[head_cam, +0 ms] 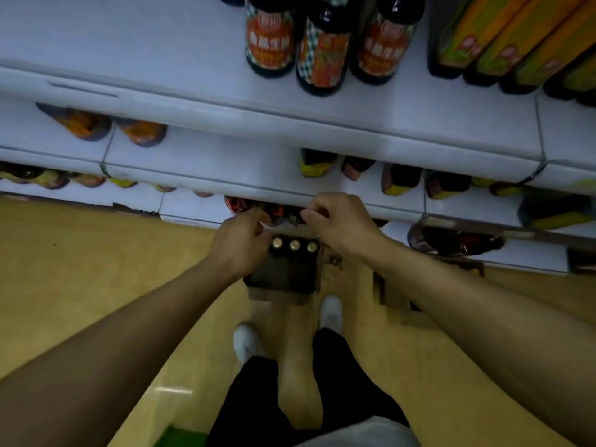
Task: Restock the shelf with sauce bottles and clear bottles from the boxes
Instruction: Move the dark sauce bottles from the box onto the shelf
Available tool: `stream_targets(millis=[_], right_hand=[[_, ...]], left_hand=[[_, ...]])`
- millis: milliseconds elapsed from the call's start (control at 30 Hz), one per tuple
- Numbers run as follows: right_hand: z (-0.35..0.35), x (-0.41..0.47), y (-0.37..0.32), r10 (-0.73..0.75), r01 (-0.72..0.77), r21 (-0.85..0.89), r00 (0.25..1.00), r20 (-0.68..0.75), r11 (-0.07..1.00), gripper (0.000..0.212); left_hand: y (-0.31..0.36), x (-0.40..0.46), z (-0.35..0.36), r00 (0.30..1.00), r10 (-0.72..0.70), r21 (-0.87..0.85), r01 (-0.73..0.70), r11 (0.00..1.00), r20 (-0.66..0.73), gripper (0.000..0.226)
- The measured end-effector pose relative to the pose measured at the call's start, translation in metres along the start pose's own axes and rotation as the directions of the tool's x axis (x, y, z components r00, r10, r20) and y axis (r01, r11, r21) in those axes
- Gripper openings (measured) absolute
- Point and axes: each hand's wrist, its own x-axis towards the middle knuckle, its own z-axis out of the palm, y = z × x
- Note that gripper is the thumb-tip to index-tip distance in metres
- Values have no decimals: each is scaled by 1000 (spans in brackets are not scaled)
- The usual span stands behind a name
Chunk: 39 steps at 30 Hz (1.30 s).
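An open cardboard box (pixel 283 272) sat on the floor against the shelf's (pixel 354 137) bottom edge. Three dark sauce bottles (pixel 294 246) with gold caps stood upright in a row along its far wall. Further red-capped bottles (pixel 237 204) stood at the lowest shelf's front edge.

Glossy dark glass sauce bottles (pixel 324 50), shiny metal caps (pixel 294 245), cardboard box (pixel 283 275).

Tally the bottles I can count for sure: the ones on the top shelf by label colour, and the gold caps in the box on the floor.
Red-orange label bottles on top shelf: 3
Yellow-green label bottles on top shelf: 4 at least; the frame edge cuts the row
Gold caps in box: 3
Total: 10
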Motion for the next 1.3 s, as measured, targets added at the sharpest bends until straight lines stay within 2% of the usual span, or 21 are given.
stream_targets(millis=[300, 433, 567, 667, 800, 900, 967, 1133, 1233, 1300], right_hand=[[67, 23, 98, 132, -137, 46, 987, 91, 990, 24], [109, 34, 151, 202, -204, 6, 972, 123, 979, 25], [149, 50, 201, 208, -202, -52, 963, 173, 978, 24], [177, 65, 236, 192, -176, -105, 966, 172, 979, 21], [214, 92, 279, 165, -114, -239, 965, 204, 964, 15], [236, 113, 305, 107, -10, -375, 966, 237, 927, 28], [251, 127, 321, 57, 64, -440, 965, 257, 895, 30], [290, 150, 354, -76, 268, -612, 944, 321, 744, 32], [304, 162, 369, -97, 315, -699, 938, 333, 642, 36], [311, 171, 374, -80, 292, -721, 946, 313, 628, 39]], left_hand=[[-42, 39, 95, 987, -130, 22, 129, 991, 97, 25], [-66, 50, 142, 980, -144, 29, 142, 989, 140, 11], [-88, 62, 186, 979, -169, 11, 169, 986, 115, 24], [-106, 77, 221, 976, -189, 9, 189, 982, 109, 34], [-129, 104, 267, 980, -167, -28, 171, 985, 112, 24], [-148, 125, 297, 978, -138, -32, 144, 989, 154, 16], [-160, 138, 316, 976, -133, -5, 136, 991, 171, 17], [-185, 161, 347, 965, -152, 25, 150, 988, 216, 32], [-194, 171, 359, 961, -155, 48, 147, 988, 230, 36], [-200, 179, 366, 959, -167, 45, 161, 986, 228, 34]])
